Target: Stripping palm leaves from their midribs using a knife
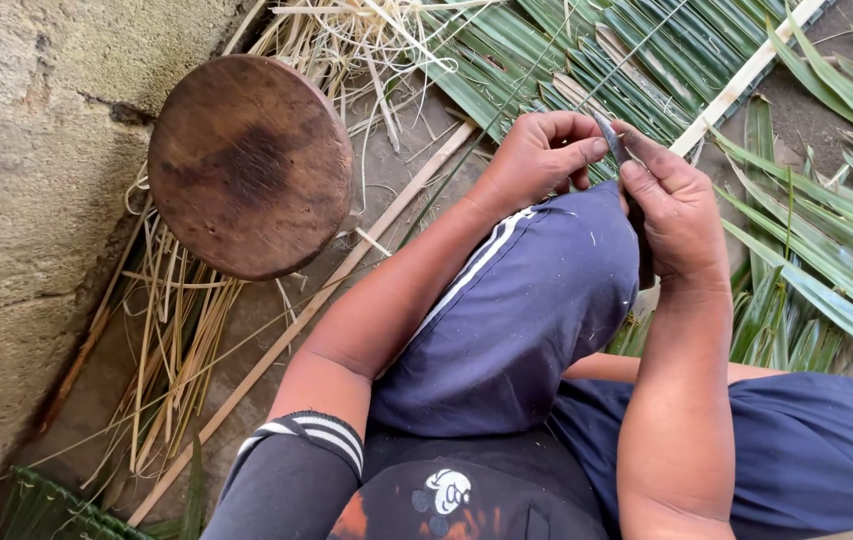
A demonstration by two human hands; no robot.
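Note:
I sit on the ground with my raised knee in blue shorts [526, 310] in front of me. My right hand [676, 210] grips a small knife [611, 138], blade pointing up and away, its dark handle running down along my palm. My left hand [541, 155] is closed just left of the blade, pinching a thin green leaf strip [506, 100] that runs off towards the upper left. Both hands meet above the knee, thumbs almost touching.
A round wooden stool [251, 165] lies tipped on its side at the left, near a rough concrete wall [26, 150]. Green palm fronds [826, 250] cover the ground at right and top. Dry pale strips [176, 330] and a long bare midrib [316, 300] lie at left.

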